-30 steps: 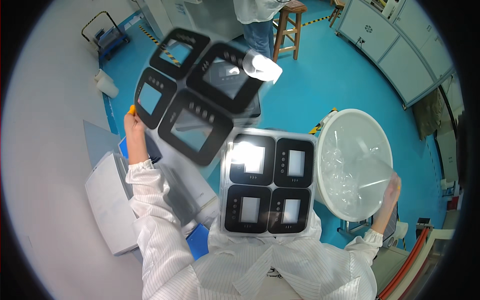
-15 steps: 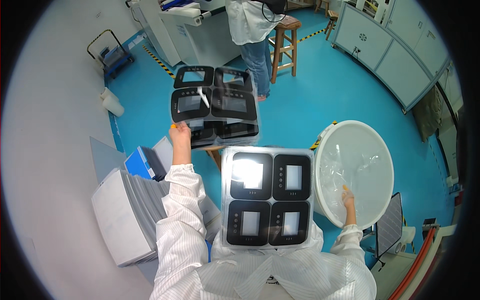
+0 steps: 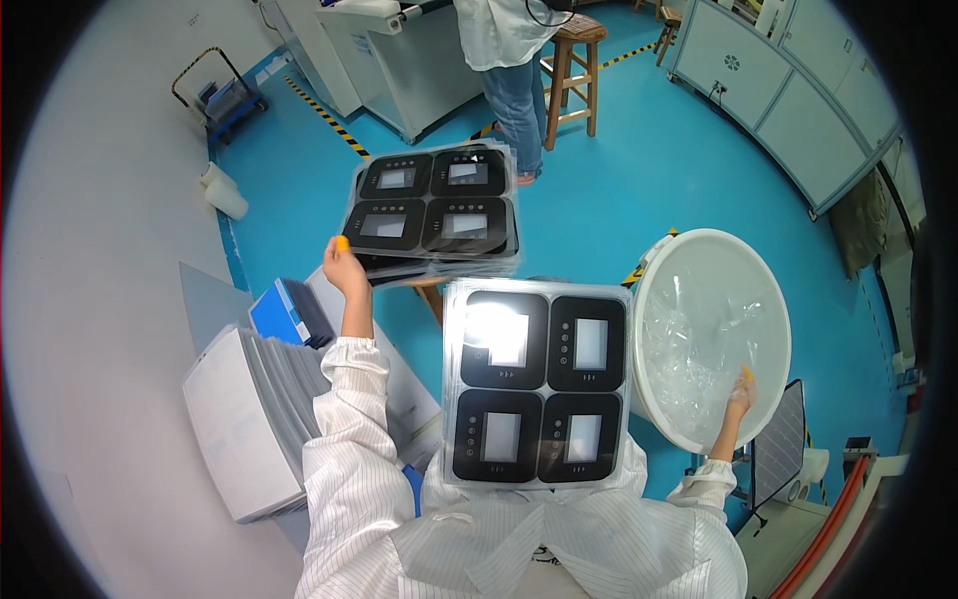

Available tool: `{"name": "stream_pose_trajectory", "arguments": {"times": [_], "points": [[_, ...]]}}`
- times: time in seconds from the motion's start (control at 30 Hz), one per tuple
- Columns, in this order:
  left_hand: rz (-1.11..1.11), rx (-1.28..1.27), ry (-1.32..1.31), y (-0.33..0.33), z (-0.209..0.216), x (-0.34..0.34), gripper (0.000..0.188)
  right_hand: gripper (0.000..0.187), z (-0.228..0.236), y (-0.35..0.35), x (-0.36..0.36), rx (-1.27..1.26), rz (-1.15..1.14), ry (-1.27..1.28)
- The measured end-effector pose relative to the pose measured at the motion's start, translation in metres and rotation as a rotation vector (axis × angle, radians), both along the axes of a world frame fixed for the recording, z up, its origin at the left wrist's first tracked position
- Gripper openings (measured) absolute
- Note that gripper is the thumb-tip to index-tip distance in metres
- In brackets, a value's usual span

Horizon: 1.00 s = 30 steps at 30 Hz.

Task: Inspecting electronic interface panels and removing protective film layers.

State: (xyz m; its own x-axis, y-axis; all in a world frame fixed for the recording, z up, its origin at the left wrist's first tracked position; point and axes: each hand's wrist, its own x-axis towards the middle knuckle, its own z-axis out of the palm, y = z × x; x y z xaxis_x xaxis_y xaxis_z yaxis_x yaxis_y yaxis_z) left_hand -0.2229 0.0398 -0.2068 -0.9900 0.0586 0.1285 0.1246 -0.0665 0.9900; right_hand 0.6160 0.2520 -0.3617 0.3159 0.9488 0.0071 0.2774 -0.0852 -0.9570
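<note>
My left hand (image 3: 346,270), with an orange finger cot, pinches the near left corner of a clear sheet (image 3: 399,225) with black, rounded panels and pale windows. That sheet lies on top of a stack of similar sheets, its edges slightly out of line. My right hand (image 3: 740,391), also with an orange finger cot, is over the right part of a large white bucket (image 3: 644,384). Its fingers are drawn together; what they hold, if anything, I cannot make out. Crumpled clear film (image 3: 689,334) lies inside the bucket. A second stack of panel sheets (image 3: 546,394) sits right before me, glare on its upper left panel.
Left of me stand a thick pile of pale sheets (image 3: 244,424) and a blue box (image 3: 282,314). A person (image 3: 514,90) stands ahead beside a wooden stool (image 3: 574,75). White rolls (image 3: 225,192) and a trolley (image 3: 230,105) are by the left wall. Right of the bucket is a dark panel (image 3: 778,444).
The bent, blurred sheet in my left hand has settled flatter onto the far stack, my hand shifting slightly left. My right hand has moved right over the bucket.
</note>
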Motion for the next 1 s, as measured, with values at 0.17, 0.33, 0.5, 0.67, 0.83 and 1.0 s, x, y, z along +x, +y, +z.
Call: {"name": "stream_pose_trajectory", "arguments": {"times": [0.17,0.33,0.5,0.67,0.83,1.0], "points": [[0.165,-0.971,0.281,-0.001,-0.012,0.033,0.062,0.031,0.026,0.014,0.034,0.28,-0.17,-0.049],[0.165,-0.989,0.247,-0.013,-0.002,0.028,0.078,0.034,0.079,-0.006,-0.055,0.487,-0.324,0.091],[0.246,-1.009,0.478,-0.014,-0.027,0.012,0.071,0.03,-0.001,-0.034,-0.114,0.197,0.572,-0.918],[0.092,-0.785,0.751,-0.025,0.027,0.052,0.049,0.026,-0.046,-0.004,-0.114,-0.4,1.011,-0.857],[-0.363,-0.51,0.8,-0.038,0.077,0.112,0.036,0.019,-0.017,0.051,-0.078,-0.467,0.92,-0.842],[-0.546,-0.6,0.722,-0.078,0.079,0.165,0.031,0.02,0.082,0.054,-0.179,-0.23,0.258,0.043]]}}
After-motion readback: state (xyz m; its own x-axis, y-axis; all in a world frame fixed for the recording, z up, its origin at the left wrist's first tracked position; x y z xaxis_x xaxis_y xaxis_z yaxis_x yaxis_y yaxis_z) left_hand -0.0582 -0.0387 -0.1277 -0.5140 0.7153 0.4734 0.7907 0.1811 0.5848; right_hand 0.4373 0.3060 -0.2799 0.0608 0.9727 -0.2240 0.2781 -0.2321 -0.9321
